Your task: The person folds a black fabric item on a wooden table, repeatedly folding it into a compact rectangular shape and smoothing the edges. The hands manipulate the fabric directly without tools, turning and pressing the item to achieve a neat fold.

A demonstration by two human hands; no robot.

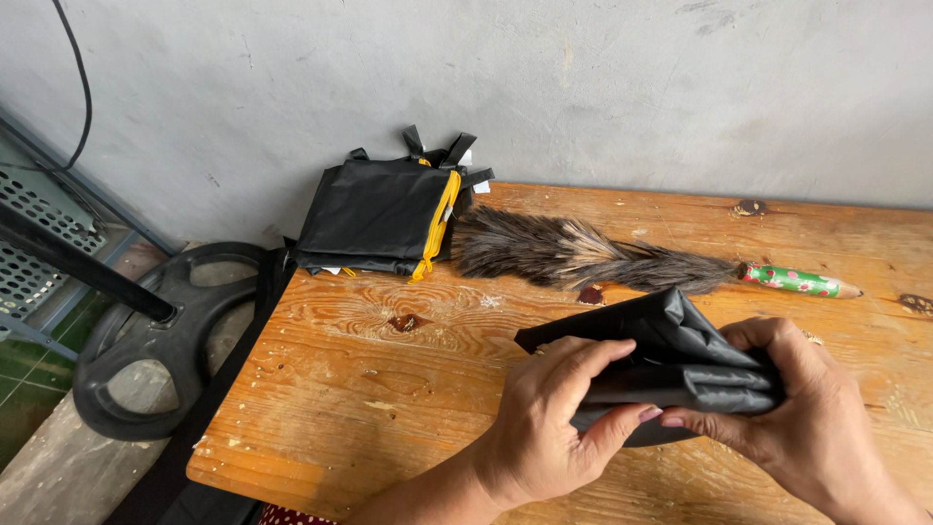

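folded black fabric (671,365): a bundle of dark, slightly shiny cloth, folded into several layers, held between both hands just above the near part of the table; one pointed corner juts out to the left past the left fingers.
left hand (559,418): closed on the bundle's left end, fingers curled over the top layers and thumb pressed in from below, so the cloth is pinched between them.
right hand (802,413): closed on the bundle's right end, fingers wrapped over the far edge, thumb reaching in underneath until it nearly meets the left thumb.
wooden table (369,389): worn orange-brown boards with dark knots and scuffs, under both hands.
feather duster (583,255): lies across the table beyond the hands, brown and grey plumes pointing left, its green and red patterned handle (799,281) pointing right.
stack of black bags (384,216): flat black pieces with a yellow zip edge and black straps, at the far left corner of the table, against the wall, just beside the duster's plumes.
round black base (160,340): on the floor left of the table, with a dark pole rising from it.
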